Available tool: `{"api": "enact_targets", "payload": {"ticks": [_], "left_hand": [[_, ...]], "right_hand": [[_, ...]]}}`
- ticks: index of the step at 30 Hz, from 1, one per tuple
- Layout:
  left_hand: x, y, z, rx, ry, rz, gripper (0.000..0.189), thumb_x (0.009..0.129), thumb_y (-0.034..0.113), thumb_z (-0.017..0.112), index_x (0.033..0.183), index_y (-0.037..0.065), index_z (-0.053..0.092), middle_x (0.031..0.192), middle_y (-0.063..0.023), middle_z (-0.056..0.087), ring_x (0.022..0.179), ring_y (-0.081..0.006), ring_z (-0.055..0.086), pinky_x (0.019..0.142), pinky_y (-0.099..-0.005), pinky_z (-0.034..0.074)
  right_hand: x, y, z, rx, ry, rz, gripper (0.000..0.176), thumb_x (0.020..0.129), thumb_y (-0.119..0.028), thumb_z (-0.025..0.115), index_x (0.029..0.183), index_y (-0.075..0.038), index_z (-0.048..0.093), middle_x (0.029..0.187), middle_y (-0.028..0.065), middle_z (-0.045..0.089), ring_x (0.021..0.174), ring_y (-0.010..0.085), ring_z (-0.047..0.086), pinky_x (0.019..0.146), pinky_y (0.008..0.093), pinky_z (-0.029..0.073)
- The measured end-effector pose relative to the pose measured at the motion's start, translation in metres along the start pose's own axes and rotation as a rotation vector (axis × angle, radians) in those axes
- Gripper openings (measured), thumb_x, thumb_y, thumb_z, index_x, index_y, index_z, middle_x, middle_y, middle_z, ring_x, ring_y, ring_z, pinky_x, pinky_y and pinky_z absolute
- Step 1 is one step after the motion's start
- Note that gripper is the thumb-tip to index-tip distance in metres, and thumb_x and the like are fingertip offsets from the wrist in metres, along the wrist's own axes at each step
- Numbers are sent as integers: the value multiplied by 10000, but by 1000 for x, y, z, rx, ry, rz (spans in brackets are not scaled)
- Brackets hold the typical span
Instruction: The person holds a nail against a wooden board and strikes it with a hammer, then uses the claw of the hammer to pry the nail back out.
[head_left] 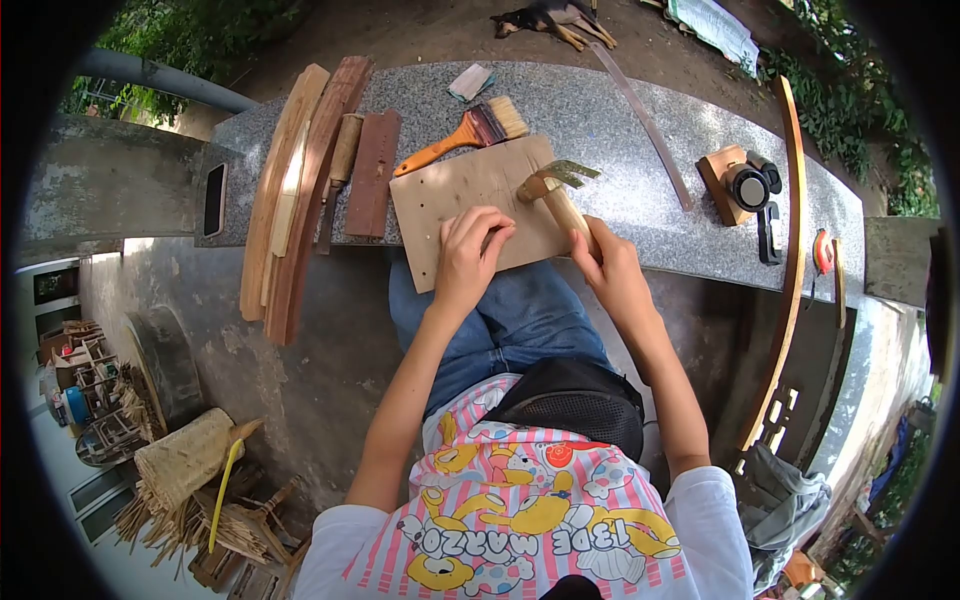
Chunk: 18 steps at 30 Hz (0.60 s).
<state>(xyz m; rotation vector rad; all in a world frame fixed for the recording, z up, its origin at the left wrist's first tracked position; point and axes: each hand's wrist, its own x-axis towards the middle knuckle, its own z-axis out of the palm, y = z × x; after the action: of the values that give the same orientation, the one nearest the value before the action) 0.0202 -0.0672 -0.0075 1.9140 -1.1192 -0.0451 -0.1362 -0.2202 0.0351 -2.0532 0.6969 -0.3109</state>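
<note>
A thin brown board [425, 215] with several dark spots near its left edge lies partly on the stone bench and reaches over my lap. My right hand [606, 262] is wrapped round the wooden handle of a claw hammer [565, 208]. The hammer's head rests over the board's right half, its claw pointing right. My left hand [472, 245] is on the board, left of the hammer, with its fingers curled together. Whatever may be between those fingertips is hidden. Behind the board lies a wide paintbrush [470, 132] with an orange handle.
On the granite bench [620, 150], wooden strips [305, 190], a wood-handled tool [345, 150] and a reddish block [374, 175] lie left. A phone [214, 200] is farther left. To the right are a clear ruler [645, 125], a long curved-looking strip [795, 200] and a tape measure [822, 252].
</note>
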Motion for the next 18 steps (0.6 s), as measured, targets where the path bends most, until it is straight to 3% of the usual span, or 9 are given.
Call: {"api": "enact_targets", "payload": {"ticks": [8, 10, 18], "left_hand": [[-4, -5, 3, 28, 8, 32, 142, 860, 105, 773, 968, 55, 694, 1037, -54, 680, 934, -255, 636, 866, -364, 438], [-3, -6, 3, 4, 13, 53, 153, 861, 74, 749, 984, 42, 664, 1028, -50, 654, 972, -255, 632, 895, -380, 429], [-4, -6, 2, 2, 25, 57, 168, 854, 71, 749, 993, 27, 664, 1042, -56, 662, 1001, -249, 638, 905, -379, 433]], "right_hand": [[-21, -31, -15, 68, -51, 61, 261, 997, -192, 643, 1130, 32, 625, 730, 221, 601, 608, 334, 599, 612, 409, 477], [-29, -38, -17, 15, -4, -93, 271, 992, -177, 652, 1172, 23, 618, 779, 228, 622, 651, 358, 623, 631, 410, 490], [-36, -32, -11, -78, -81, -90, 289, 984, -166, 664, 1200, 17, 603, 862, 236, 656, 734, 416, 656, 669, 432, 512]]}}
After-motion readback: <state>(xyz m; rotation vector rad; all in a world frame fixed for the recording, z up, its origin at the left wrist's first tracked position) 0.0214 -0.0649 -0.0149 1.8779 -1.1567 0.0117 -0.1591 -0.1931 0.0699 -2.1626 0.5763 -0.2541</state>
